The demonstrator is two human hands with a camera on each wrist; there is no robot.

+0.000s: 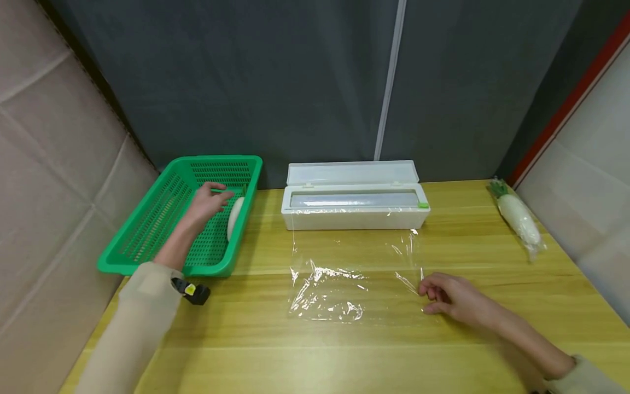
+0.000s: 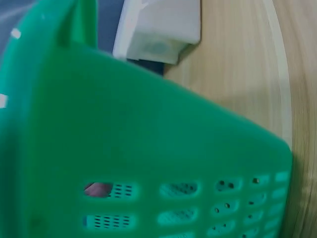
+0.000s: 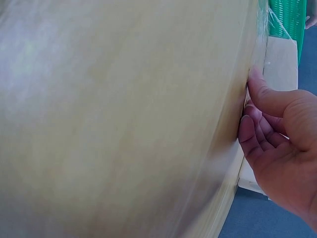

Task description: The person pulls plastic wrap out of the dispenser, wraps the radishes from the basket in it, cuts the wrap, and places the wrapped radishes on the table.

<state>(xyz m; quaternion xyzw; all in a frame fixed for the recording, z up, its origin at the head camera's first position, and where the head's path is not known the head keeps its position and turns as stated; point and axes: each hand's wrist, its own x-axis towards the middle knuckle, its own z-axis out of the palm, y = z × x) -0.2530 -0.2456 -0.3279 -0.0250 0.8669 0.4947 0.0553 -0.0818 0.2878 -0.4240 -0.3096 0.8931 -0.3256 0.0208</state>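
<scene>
Pale sleeve (image 1: 133, 328) foremost: left hand (image 1: 208, 202), fingers parted, reaches over a green basket (image 1: 206, 270); inside, a white radish (image 1: 235, 219) runs front-to-back along the right wall. Right hand (image 1: 460, 300), loosely curled, is beside clear film (image 1: 334, 290).

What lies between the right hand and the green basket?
Going from the right hand toward the green basket: wrinkled clear film, then a strip of bare tabletop. Head view shows it.

Dark backdrop (image 1: 246, 82) with a pale slanting strip (image 1: 391, 76) behind a wooden table (image 1: 374, 358), red edging (image 1: 567, 111) at right
</scene>
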